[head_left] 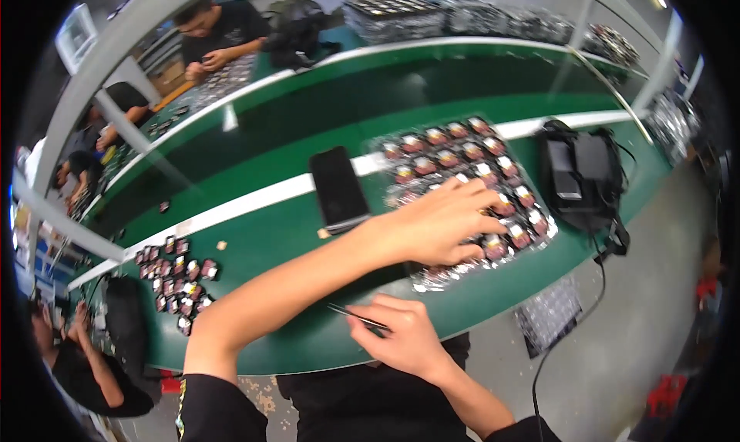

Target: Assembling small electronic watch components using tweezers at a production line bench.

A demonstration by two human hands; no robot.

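My left hand [443, 222] reaches across to a clear plastic tray [432, 282] on the green bench. Its fingers are spread over the tray's near part and hide some pockets. Several small dark, reddish parts with pale tops [448, 158] sit in rows in the tray. Close to the bench's front edge, my right hand [401, 334] grips a pair of thin dark tweezers [361, 317], their tips pointing left. A loose cluster of similar small parts [185, 286] lies on the bench to the left of my left forearm.
A black phone-like slab [339, 188] lies left of the tray. To its right is a black bag [582, 172] with devices on top and a hanging cable [566, 336]. Wrapped trays [393, 18] stack at the back. Co-workers sit at left; one person [220, 41] handles parts.
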